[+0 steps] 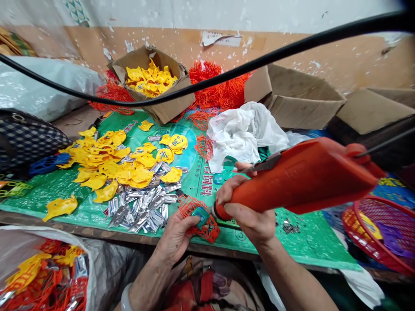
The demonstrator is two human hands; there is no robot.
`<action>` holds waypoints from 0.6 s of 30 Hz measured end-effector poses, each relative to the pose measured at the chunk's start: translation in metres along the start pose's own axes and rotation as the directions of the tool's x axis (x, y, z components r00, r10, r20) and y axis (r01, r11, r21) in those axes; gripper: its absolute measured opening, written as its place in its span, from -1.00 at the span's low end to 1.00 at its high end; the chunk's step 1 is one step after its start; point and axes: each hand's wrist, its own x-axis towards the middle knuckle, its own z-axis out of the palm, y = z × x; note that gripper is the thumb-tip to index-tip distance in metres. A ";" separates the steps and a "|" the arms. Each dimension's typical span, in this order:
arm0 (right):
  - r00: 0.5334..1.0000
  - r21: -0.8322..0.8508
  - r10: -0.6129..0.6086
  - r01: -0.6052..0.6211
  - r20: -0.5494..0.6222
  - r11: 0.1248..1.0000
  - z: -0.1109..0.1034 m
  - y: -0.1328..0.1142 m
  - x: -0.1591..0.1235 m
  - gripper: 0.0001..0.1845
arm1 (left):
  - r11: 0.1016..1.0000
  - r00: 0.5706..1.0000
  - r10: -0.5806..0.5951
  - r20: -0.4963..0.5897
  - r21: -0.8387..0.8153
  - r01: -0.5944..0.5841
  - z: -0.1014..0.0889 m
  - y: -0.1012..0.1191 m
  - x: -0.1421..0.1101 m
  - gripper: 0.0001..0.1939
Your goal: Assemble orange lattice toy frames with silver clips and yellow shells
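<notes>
My left hand (177,235) is closed on a small orange plastic lattice piece (197,218) with a teal part on it, at the near edge of the table. My right hand (249,211) is wrapped round a big orange power screwdriver (304,177), whose tip sits right against the lattice piece. A black cable (207,84) from the tool arcs across the top of the view.
On the green mat (292,246) lie a heap of yellow plastic shells (110,162) and silver metal pieces (142,209). Behind are a cardboard box of yellow parts (152,80), orange lattice piles (220,88), white plastic bags (243,131), empty boxes (298,97). A red basket (379,233) stands right, a bag of assembled pieces (42,272) lower left.
</notes>
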 end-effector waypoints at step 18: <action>0.967 -0.068 -0.026 0.009 -0.253 0.998 -0.017 0.027 0.027 -0.85 | 0.999 0.998 -0.042 0.044 -0.010 0.042 0.000 0.001 0.001 -0.62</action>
